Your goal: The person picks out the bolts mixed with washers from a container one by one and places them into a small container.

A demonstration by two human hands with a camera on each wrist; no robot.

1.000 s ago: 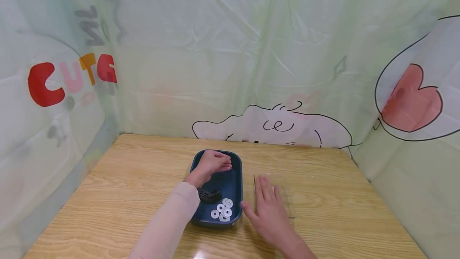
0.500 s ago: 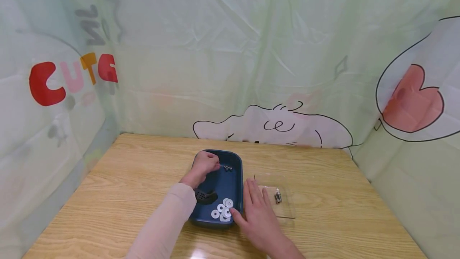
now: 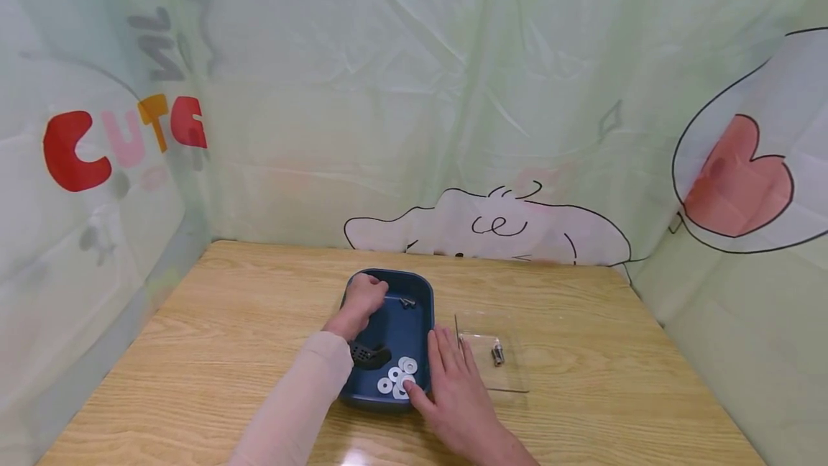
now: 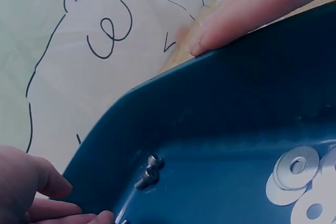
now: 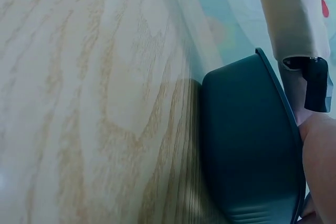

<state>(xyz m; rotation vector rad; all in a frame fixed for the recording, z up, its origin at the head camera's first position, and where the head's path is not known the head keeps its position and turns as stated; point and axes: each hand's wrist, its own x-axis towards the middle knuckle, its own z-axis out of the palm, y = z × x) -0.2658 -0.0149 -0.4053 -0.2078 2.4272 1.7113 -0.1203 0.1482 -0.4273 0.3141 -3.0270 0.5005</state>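
Note:
My left hand [image 3: 364, 297] is inside the far left corner of a dark blue plastic bin [image 3: 399, 336]. In the left wrist view its thumb and fingers stand apart, with fingertips by the bin floor near a small dark piece, mostly cut off. Several screws [image 4: 148, 170] lie in the far end, to the right of that hand. At the near end is a pile of flat metal washers [image 3: 396, 374]. My right hand [image 3: 456, 398] rests along the bin's right wall, fingers straight outside the rim, thumb over the washers.
Right of the bin is a clear shallow box [image 3: 507, 390] with a few metal pieces [image 3: 497, 355] in it. A black strap mount [image 3: 369, 356] sits on the left wrist. A printed curtain [image 3: 414, 128] hangs behind the wooden table [image 3: 259, 322].
My right hand has moved left from the clear box to the bin's right wall, uncovering the metal pieces. My left hand has moved left inside the bin, exposing the screws.

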